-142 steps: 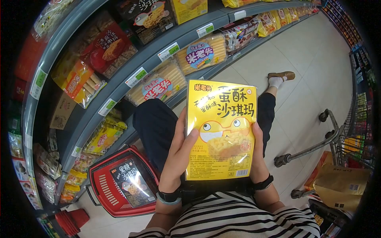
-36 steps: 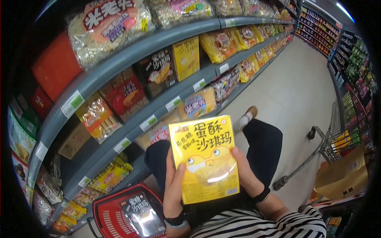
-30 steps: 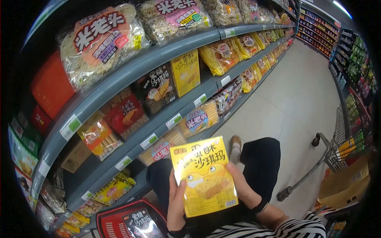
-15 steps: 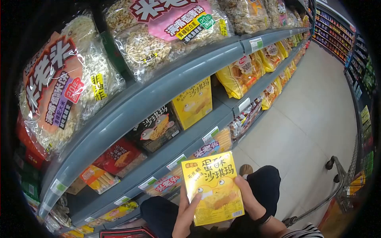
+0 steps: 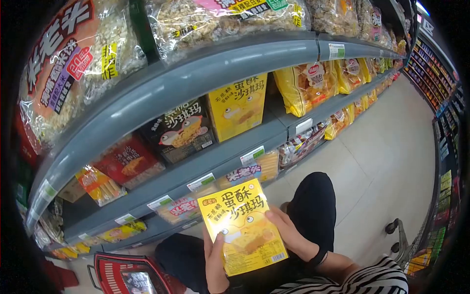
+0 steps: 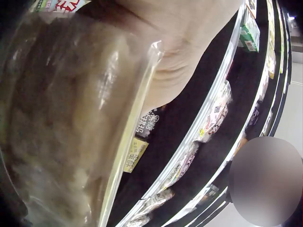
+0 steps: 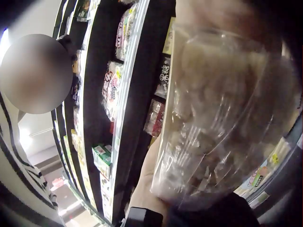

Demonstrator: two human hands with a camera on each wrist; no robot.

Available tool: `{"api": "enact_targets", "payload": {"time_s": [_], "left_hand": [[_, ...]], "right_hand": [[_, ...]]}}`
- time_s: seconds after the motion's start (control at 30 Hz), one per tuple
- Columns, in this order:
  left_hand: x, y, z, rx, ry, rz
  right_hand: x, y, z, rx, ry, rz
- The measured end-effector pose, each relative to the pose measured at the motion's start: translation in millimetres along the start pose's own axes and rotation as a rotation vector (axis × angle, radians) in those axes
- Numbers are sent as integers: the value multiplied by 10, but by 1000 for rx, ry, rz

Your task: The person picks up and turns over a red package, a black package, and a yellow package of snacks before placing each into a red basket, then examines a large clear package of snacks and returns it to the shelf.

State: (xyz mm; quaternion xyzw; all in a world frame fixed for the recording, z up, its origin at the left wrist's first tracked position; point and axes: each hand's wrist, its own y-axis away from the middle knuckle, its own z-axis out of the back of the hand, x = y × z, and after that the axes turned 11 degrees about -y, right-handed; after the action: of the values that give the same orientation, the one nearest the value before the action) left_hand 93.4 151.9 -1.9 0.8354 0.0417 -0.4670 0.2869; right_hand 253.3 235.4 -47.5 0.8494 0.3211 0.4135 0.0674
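Note:
A yellow pack of sachima [image 5: 242, 230] is held in front of the lap in the head view, its printed front facing up. My left hand [image 5: 215, 262] grips its left side with the thumb on the front. The right hand [image 5: 293, 235] grips the opposite edge, thumb also on the front. In the left wrist view the pack [image 6: 71, 118] shows its clear-wrapped underside with pale brown contents. The right wrist view shows the same see-through back of the pack [image 7: 213, 118], and most fingers are hidden behind it.
A grey shelf edge [image 5: 196, 63] curves across the upper left. Below it stand a matching yellow pack [image 5: 237, 108] and a black sachima pack [image 5: 178, 130]. A red basket [image 5: 105, 262] sits on the floor at lower left. A cart's wheel frame [image 5: 401, 240] is at right.
The head view has tilted up toward the shelf, then swung slightly, bringing the red basket back into sight. Both hands keep holding the yellow pack, which appears lower and further left than at first.

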Motion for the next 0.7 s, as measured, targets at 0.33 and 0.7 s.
{"api": "enact_targets", "payload": {"time_s": [0.33, 0.7], "left_hand": [[452, -24, -95, -44, -5, -17], [213, -434, -404, 29, 0, -193]], "right_hand": [[314, 111, 336, 181, 172, 159], [884, -323, 407, 416, 420, 413]]}}
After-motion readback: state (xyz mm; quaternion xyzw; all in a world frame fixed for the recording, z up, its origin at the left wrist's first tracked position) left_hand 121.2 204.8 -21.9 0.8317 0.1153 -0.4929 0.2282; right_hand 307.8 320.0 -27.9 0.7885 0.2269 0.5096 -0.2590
